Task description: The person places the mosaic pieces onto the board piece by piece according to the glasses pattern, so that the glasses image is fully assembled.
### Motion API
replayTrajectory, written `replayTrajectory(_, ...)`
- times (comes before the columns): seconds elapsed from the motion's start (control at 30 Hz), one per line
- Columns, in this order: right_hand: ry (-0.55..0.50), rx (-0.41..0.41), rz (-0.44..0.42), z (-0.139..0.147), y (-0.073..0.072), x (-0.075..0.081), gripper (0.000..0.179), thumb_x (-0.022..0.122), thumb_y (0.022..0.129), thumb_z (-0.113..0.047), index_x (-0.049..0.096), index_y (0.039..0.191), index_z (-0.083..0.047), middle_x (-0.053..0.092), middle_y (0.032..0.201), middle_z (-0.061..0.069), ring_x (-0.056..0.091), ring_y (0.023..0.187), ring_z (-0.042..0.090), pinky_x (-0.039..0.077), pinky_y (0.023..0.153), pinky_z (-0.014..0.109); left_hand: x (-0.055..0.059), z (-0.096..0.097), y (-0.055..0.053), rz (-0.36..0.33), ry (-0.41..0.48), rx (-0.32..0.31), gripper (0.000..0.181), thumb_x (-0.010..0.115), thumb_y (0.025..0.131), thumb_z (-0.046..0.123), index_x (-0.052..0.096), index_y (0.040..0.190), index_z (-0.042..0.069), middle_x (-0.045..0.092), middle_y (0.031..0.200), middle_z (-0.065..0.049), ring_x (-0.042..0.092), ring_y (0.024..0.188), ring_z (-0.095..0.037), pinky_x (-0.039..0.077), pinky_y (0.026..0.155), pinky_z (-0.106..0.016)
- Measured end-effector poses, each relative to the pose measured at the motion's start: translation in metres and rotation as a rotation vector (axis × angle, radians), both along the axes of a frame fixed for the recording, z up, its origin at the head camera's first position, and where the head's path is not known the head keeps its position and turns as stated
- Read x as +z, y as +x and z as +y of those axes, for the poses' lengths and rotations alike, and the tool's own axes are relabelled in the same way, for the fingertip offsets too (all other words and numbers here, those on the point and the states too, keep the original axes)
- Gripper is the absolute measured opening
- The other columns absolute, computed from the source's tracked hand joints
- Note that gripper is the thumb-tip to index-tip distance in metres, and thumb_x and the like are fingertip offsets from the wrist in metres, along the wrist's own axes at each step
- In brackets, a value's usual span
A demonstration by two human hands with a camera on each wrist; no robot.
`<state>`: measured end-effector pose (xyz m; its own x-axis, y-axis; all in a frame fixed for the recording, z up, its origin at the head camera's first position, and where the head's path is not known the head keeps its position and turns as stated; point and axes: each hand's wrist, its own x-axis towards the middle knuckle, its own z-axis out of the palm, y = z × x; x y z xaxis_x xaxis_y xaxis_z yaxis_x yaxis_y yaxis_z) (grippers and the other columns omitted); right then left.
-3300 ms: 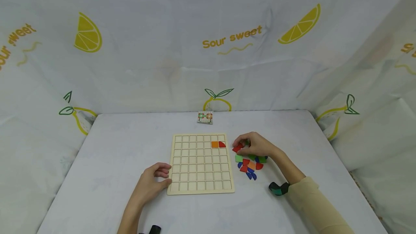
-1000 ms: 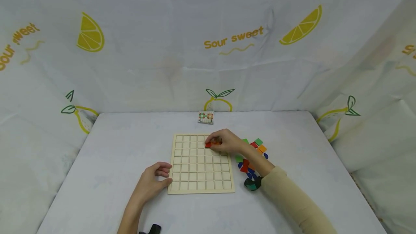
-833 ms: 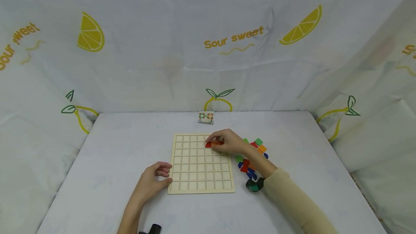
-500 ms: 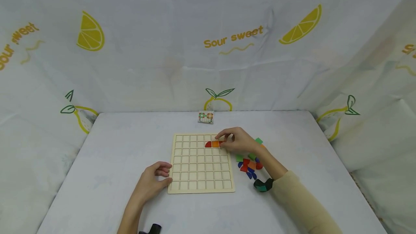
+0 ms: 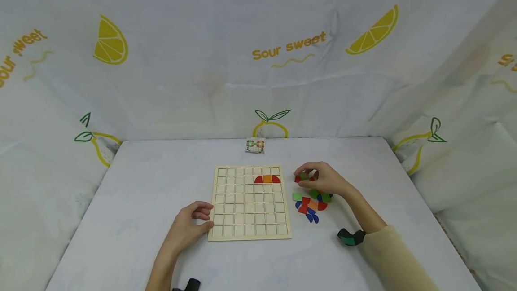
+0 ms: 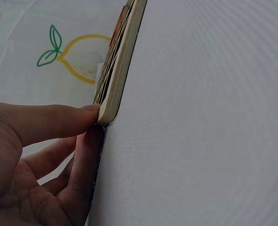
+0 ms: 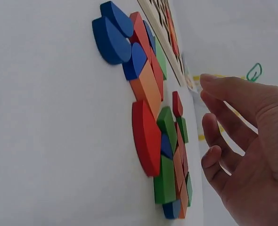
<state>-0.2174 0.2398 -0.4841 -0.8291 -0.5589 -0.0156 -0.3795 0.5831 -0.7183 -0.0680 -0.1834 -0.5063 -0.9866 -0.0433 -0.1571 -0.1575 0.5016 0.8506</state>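
My left hand (image 5: 187, 226) rests at the left edge of a pale wooden grid board (image 5: 240, 212). Its thumb touches the board near the front corner in the left wrist view. Near the board's back right, an orange square block (image 5: 267, 179) sits between two red quarter-round blocks, the left one (image 5: 258, 179) and the right one (image 5: 276, 179). My right hand (image 5: 325, 178) hovers over the far end of a scattered pile of blocks, partly hiding them. In the right wrist view its fingers are spread with nothing between them, apart from a small red block (image 7: 177, 104).
The loose pile holds green (image 5: 297, 196), red (image 5: 322, 206), orange (image 5: 313, 205) and blue (image 5: 309, 218) blocks beside the board's right edge. A small patterned card (image 5: 255, 146) lies at the back of the white table (image 5: 161, 169).
A second red quarter-round block now lies left of the orange square. My right hand has let it go and moved right, back over the pile. The left hand has stayed in place.
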Motion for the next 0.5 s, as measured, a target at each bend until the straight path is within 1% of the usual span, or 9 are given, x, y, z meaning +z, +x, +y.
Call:
replayTrajectory(0.07, 0.008, -0.010, -0.004, 0.010, 0.002, -0.001, 0.026, 0.084, 0.095, -0.017, 0.079, 0.120, -0.011, 0.079, 0.106, 0.004, 0.063, 0.095, 0.019, 0.056, 0.079, 0.024, 0.000, 0.000, 0.000, -0.001, -0.001, 0.000, 0.043, 0.088, 0.081, 0.000, 0.075, 0.121, 0.006, 0.074, 0.106, -0.006, 0.068, 0.094, -0.011, 0.052, 0.086, -0.025)
replayTrajectory(0.27, 0.032, -0.028, -0.009, 0.036, 0.008, -0.002, 0.025, 0.086, 0.094, -0.018, 0.080, 0.117, -0.012, 0.079, 0.105, 0.002, 0.062, 0.093, 0.017, 0.053, 0.075, 0.023, 0.000, 0.000, 0.000, -0.006, -0.006, 0.004, 0.043, 0.088, 0.080, -0.001, 0.075, 0.121, 0.005, 0.074, 0.106, -0.006, 0.068, 0.093, -0.011, 0.052, 0.086, -0.024)
replayTrajectory(0.5, 0.023, -0.048, -0.009, 0.055, 0.014, -0.006, 0.021, 0.086, 0.093, -0.018, 0.082, 0.112, -0.014, 0.081, 0.109, 0.004, 0.060, 0.091, 0.012, 0.051, 0.075, 0.022, 0.000, 0.000, 0.000, -0.014, -0.005, 0.006, 0.041, 0.087, 0.082, -0.001, 0.075, 0.121, 0.007, 0.073, 0.106, -0.005, 0.068, 0.093, -0.011, 0.052, 0.087, -0.024)
